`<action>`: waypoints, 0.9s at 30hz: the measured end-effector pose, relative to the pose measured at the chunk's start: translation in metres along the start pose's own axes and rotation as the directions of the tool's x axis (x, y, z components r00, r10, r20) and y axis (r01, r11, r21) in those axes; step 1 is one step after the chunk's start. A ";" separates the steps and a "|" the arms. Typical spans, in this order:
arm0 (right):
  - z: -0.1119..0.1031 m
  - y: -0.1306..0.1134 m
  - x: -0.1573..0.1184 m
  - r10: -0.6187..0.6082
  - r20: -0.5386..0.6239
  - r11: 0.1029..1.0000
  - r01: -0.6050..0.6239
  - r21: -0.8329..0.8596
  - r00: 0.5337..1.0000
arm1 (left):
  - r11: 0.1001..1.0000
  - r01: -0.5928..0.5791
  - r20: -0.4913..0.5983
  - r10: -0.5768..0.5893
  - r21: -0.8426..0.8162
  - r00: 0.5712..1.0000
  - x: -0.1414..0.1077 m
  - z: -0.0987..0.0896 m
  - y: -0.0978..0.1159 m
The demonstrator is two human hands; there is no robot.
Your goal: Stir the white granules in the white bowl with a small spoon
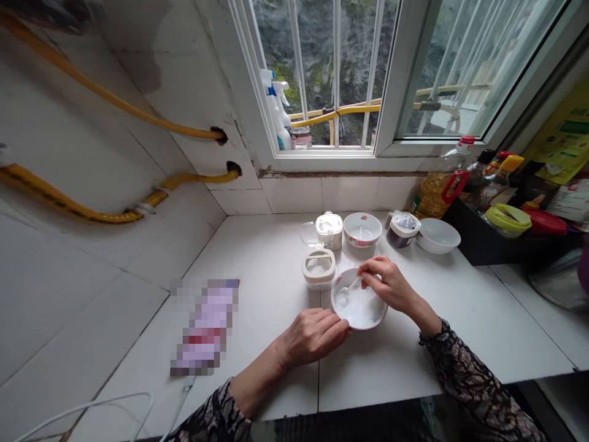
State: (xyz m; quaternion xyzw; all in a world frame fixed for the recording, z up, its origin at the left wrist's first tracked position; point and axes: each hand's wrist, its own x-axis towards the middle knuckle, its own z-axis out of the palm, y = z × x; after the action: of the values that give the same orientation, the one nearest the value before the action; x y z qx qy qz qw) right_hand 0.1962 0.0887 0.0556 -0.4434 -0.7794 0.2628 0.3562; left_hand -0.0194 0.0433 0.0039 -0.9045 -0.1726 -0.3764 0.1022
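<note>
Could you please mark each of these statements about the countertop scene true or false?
1. The right hand holds a white spoon in the bowl of white granules. True.
2. The oil bottle has a red cap. True.
3. The left hand is on the oil bottle. False: the left hand touches the bowl.
4. The spray bottles stand on the countertop. False: the spray bottles are by the window bars.
</note>
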 end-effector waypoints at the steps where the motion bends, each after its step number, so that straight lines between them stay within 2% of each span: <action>1: -0.001 0.000 0.000 0.029 -0.024 0.999 -0.028 0.024 0.999 | 1.000 -0.001 -0.003 0.001 -0.001 1.000 0.000 0.000 0.000; 7: -0.004 0.004 0.002 0.185 -0.046 0.961 -0.171 0.217 0.982 | 1.000 0.004 -0.011 -0.004 -0.007 1.000 0.001 0.000 0.000; 10: -0.003 0.004 0.001 0.118 -0.060 0.986 -0.110 0.124 0.991 | 1.000 0.002 -0.005 -0.002 -0.004 1.000 0.000 0.000 0.000; 13: 0.001 0.000 0.000 0.046 -0.008 0.998 -0.045 0.034 0.999 | 1.000 0.002 0.001 -0.002 0.002 1.000 0.000 0.000 0.000; 15: 0.003 -0.002 -0.001 0.045 0.026 0.998 -0.047 0.044 0.999 | 1.000 0.004 0.003 -0.004 0.004 1.000 0.000 0.000 0.000; 18: 0.002 -0.002 -0.001 0.124 0.037 0.978 -0.129 0.163 0.992 | 1.000 0.004 -0.002 -0.004 -0.002 1.000 0.000 0.000 0.000; 22: -0.004 0.002 0.002 0.282 0.074 0.861 -0.286 0.419 0.957 | 1.000 0.001 -0.003 -0.001 -0.007 1.000 0.000 0.000 0.000; 27: -0.007 0.008 0.005 0.357 0.093 0.757 -0.346 0.554 0.930 | 1.000 0.004 -0.007 -0.004 0.000 1.000 0.000 0.000 0.000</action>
State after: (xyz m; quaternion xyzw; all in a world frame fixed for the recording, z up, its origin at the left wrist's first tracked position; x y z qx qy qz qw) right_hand 0.2041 0.0973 0.0560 -0.4595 -0.5670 0.5380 0.4219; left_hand -0.0191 0.0433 0.0041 -0.9028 -0.1742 -0.3798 0.1021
